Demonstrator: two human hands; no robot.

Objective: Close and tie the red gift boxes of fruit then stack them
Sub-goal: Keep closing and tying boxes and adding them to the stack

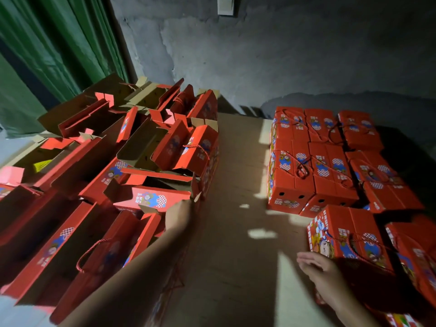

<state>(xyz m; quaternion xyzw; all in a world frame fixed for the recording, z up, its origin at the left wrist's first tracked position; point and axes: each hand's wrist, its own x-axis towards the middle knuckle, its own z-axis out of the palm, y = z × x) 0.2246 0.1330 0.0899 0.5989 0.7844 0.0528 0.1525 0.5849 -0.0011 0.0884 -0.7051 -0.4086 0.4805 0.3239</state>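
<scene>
While your left hand (180, 214) touches the open box (155, 197) just ahead, its fingers are hidden. Your right hand (318, 267), fingers straight and together, lies beside the closed box (349, 234).

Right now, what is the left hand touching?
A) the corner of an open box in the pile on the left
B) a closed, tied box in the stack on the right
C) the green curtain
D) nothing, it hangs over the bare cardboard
A: the left hand reaches to the corner of an open box whose flaps stand up, in the left pile; the right hand rests by a closed box.
</scene>
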